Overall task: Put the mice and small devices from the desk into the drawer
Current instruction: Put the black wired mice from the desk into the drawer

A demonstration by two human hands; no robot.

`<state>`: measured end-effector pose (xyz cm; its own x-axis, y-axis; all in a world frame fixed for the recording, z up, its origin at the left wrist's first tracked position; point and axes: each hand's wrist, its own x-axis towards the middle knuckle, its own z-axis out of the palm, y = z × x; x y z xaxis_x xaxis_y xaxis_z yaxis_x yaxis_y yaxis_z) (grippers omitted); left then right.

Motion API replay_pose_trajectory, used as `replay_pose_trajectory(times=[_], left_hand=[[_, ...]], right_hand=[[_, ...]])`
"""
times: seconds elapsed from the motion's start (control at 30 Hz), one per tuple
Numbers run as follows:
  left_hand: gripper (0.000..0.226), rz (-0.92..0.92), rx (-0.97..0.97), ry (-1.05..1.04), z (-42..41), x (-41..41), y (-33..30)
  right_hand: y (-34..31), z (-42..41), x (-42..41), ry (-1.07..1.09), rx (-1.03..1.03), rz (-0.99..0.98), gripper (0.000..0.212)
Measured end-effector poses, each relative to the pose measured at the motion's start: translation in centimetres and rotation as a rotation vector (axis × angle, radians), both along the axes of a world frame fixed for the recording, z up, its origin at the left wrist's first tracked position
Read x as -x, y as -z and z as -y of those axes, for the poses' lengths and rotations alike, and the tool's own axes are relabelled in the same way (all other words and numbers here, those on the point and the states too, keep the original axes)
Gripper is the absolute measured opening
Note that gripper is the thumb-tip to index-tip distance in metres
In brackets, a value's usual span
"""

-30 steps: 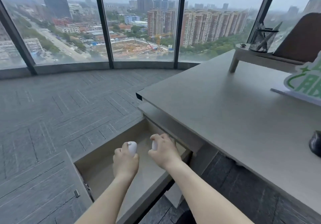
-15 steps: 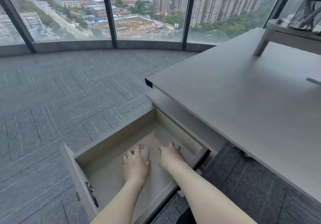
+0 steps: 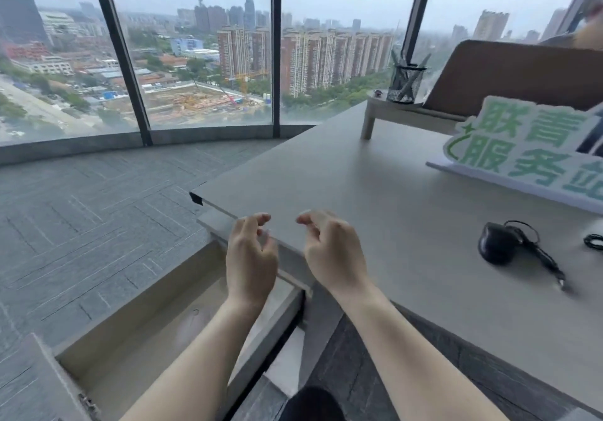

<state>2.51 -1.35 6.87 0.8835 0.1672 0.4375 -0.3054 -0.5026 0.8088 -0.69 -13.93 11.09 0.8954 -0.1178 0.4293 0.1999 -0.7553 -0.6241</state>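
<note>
Both of my hands hover empty near the desk's near-left edge, fingers loosely curled and apart. My left hand (image 3: 249, 257) is above the open drawer (image 3: 137, 293), and my right hand (image 3: 332, 251) is over the desk top (image 3: 375, 175). My forearms hide the drawer's middle, so the white mice are not visible inside. A black wired mouse (image 3: 497, 245) lies on the desk to the right of my right hand, its cable trailing toward the near edge. Another dark cable (image 3: 594, 241) shows at the right frame edge.
A white and green sign (image 3: 528, 149) stands at the right rear of the desk. Behind it, a low riser (image 3: 408, 112) carries a black mesh pen cup (image 3: 405, 84) and a brown board. Grey carpet and tall windows lie to the left.
My hands set the two white mice down inside the drawer, then rose out empty to desk level. The view tilted up and right, showing the black mouse.
</note>
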Motion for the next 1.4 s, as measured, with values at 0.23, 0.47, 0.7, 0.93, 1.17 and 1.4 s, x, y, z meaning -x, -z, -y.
replay_pose_trajectory(times=[0.23, 0.47, 0.7, 0.93, 1.17, 1.4], left_hand=[[0.032, -0.051, -0.130, 0.475, 17.0, 3.2, -2.7], [0.074, -0.232, -0.482, 0.613, 30.2, 5.3, -1.3], [0.067, -0.190, -0.763, 0.476, 36.5, 4.3, -1.2], [0.044, -0.223, -0.379, 0.452, 35.2, 4.1, -2.2], [0.054, 0.040, 0.075, 0.401, 23.0, 4.5, -8.1], [0.052, 0.167, 0.044, 0.101, 6.8, 5.0, -11.9]], right_hand=[[-1.5, 18.4, 8.4, 0.493, 0.095, 0.135, 0.024], [1.9, 32.1, 15.6, 0.968, 0.212, -0.399, 0.055], [3.6, 35.7, 17.7, 1.021, 0.132, -0.445, 0.044], [3.1, 34.4, 16.4, 0.849, 0.091, -0.192, 0.047], [-3.8, 23.3, 11.9, 0.530, -0.038, 0.210, 0.046], [-8.7, 9.5, 9.2, 0.124, -0.206, 0.348, 0.047]])
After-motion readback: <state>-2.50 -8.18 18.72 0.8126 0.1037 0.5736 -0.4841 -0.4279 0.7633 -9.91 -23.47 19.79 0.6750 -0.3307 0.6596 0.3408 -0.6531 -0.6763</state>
